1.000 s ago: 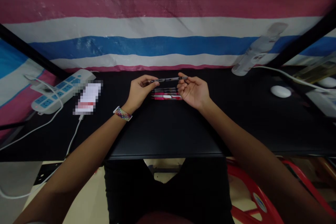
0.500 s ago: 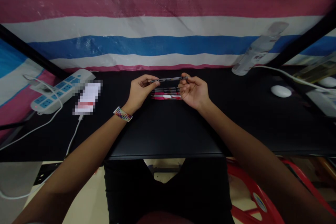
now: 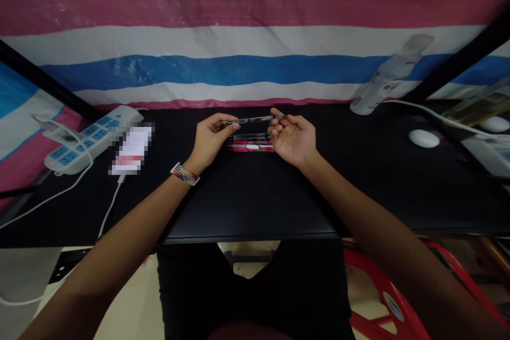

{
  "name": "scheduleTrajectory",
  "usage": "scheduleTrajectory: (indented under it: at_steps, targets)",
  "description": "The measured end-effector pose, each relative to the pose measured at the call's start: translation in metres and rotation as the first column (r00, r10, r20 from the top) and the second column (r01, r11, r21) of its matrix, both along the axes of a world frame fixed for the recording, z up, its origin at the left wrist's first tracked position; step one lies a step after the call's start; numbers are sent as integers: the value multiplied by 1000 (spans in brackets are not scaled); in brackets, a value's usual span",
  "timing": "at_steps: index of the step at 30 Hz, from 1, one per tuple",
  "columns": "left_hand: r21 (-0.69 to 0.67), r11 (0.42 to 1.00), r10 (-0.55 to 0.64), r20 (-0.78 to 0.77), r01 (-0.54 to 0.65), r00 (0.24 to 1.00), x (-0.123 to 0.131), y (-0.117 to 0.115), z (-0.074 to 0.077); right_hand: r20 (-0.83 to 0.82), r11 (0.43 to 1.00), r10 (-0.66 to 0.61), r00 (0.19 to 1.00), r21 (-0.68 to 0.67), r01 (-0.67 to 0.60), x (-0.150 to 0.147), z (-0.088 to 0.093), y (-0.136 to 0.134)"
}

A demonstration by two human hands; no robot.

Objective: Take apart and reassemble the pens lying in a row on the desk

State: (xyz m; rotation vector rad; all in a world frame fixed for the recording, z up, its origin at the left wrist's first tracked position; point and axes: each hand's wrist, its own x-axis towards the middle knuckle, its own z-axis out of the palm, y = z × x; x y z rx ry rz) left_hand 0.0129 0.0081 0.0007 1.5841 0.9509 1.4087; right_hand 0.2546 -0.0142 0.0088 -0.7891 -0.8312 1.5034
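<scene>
A slim dark pen (image 3: 255, 119) with a clear section lies level between my two hands, above the far half of the black table. My left hand (image 3: 210, 135) pinches its left end between thumb and fingers, and a patterned band circles that wrist. My right hand (image 3: 294, 137) is turned partly palm up and grips the pen's right end with its fingertips. Just below the held pen, several pens lie side by side on the table, among them dark ones (image 3: 249, 137) and a red and white pen (image 3: 251, 147). My right fingers hide their right ends.
On the left are a white power strip (image 3: 93, 138), a blurred-out phone (image 3: 131, 149) and white cables. A clear bottle (image 3: 388, 77) stands at the back right, near a white mouse (image 3: 424, 138). A striped sheet (image 3: 255, 0) hangs behind the table (image 3: 255, 207). Below right is a red stool (image 3: 370, 276).
Both hands keep hold of the pen at nearly the same spot. My right fingers have opened out slightly, and the view has shifted a little.
</scene>
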Motion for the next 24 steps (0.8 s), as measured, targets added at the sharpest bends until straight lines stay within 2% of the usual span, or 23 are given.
scheduleTrajectory:
  at_steps: [6,11,16,24]
  targets:
    - [-13,1000,-10,-12,10,1000,1,-1,1,22,1000,-18,1000,12,18,0,-5,4]
    - [-22,999,-25,-12,24,1000,0,0,1,-105,1000,5,994,19,-3,0,-5,4]
    - [-40,999,-23,22,24,1000,2,-2,3,-300,994,27,954,-94,-58,0,-2,4]
    - [-24,1000,-19,-9,19,1000,2,-4,4,-354,990,-13,935,-135,-37,-3,0,3]
